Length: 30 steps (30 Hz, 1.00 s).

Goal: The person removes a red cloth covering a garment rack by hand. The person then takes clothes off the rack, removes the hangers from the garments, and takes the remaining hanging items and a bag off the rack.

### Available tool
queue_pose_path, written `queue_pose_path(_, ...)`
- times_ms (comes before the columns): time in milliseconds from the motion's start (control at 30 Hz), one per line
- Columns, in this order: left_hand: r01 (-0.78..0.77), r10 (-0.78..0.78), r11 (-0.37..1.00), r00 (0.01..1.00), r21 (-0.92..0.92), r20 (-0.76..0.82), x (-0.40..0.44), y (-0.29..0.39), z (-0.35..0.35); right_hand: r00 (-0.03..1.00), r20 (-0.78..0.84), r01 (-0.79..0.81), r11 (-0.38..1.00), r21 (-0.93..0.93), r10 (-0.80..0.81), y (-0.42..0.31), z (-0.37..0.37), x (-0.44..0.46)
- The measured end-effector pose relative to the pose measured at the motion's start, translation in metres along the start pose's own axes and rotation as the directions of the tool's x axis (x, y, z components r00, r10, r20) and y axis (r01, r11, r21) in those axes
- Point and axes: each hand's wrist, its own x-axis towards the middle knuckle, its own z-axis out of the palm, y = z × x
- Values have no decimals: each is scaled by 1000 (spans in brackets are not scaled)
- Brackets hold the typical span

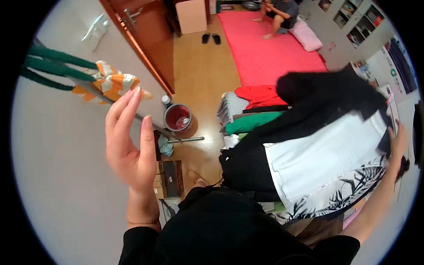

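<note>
My left hand (pixel 132 145) is raised at the left with its fingers apart and nothing in it. Just beyond its fingertips, an orange and white cloth (pixel 112 84) hangs on a metal rail beside dark green hangers (pixel 57 62). At the far right, my right hand (pixel 399 139) is at the upper end of a white garment (pixel 327 150); its fingers are partly blurred, and its grip is unclear. Black clothing (pixel 327 92) lies beyond and to the left of the white garment. A white garment with black leaf prints (pixel 349 190) lies on the near side.
Green (pixel 254 122) and red clothes (pixel 260 96) lie near a pink bed (pixel 265 53), where another person sits. A bin (pixel 177 118), metal pole (pixel 187 139) and boxes (pixel 171 178) stand or lie on the floor. A door (pixel 152 39) is at upper left.
</note>
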Motion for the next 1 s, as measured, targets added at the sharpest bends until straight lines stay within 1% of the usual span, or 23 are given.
queue_pose_path(67,90,-91,996,995,30,45,-10,-14,-11,997,-82,27,986,164,-13,-77,39,-12)
queue_pose_path(100,128,-130,990,991,50,27,-13,-14,-15,996,-46,-55,918,393,79,-116,78,-25)
queue_pose_path(133,142,-144,987,990,79,14,-17,-15,-20,988,16,-135,795,592,155,-158,115,-36)
queue_pose_path(167,186,-187,978,982,92,-4,-20,-17,-25,980,141,-197,691,695,137,-217,133,-45)
queue_pose_path(200,231,-230,967,973,103,-23,-24,-19,-31,988,106,-151,575,804,112,-293,134,-62)
queue_pose_path(233,240,-233,962,970,133,-61,-27,-23,-37,980,174,-198,337,921,99,-367,145,-77)
queue_pose_path(267,245,-235,956,969,160,-80,-31,-25,-44,995,87,-58,414,908,-51,-433,114,-82)
queue_pose_path(300,267,-252,943,963,198,-98,-35,-25,-52,988,31,18,317,948,-151,-494,98,-92)
queue_pose_path(367,303,-273,914,951,268,-142,-39,-22,-70,914,173,-149,92,984,-368,-589,50,-105)
queue_pose_path(400,289,-245,911,953,294,-177,-42,-20,-76,883,110,-125,-3,992,-456,-626,35,-108)
queue_pose_path(433,323,-274,893,943,314,-189,-45,-20,-82,840,5,-70,-100,992,-542,-655,12,-103)
queue_pose_path(467,352,-300,876,933,329,-199,-44,-22,-88,767,-89,-23,-165,986,-635,-675,-17,-87)
queue_pose_path(500,332,-264,877,937,349,-227,-45,-24,-94,742,-167,24,-222,975,-650,-690,-47,-68)
queue_pose_path(533,363,-306,869,928,335,-211,-46,-27,-99,710,-236,63,-273,960,-663,-703,-75,-51)
queue_pose_path(567,397,-353,861,917,319,-186,-46,-28,-104,710,-263,81,-295,952,-653,-716,-100,-36)
queue_pose_path(633,383,-333,861,922,334,-197,-44,-32,-110,734,-302,-3,-447,894,-609,-740,-147,1)
queue_pose_path(667,380,-331,861,923,339,-193,-43,-34,-114,757,-369,63,-503,862,-539,-748,-177,18)
queue_pose_path(733,350,-299,866,935,357,-191,-42,-40,-125,773,-448,122,-588,800,-449,-772,-225,46)
queue_pose_path(767,363,-322,861,931,356,-172,-39,-42,-129,772,-470,145,-601,786,-427,-783,-251,59)
queue_pose_path(833,372,-341,870,928,325,-150,-31,-48,-140,751,-626,387,-629,674,-208,-802,-300,81)
queue_pose_path(867,360,-324,874,933,326,-160,-28,-51,-144,745,-639,404,-631,663,-194,-812,-319,90)
queue_pose_path(933,329,-295,883,944,334,-149,-23,-59,-153,719,-690,534,-565,629,-88,-829,-354,105)
queue_pose_path(1000,305,-271,897,951,319,-146,-17,-70,-159,707,-704,569,-534,625,-72,-839,-380,114)
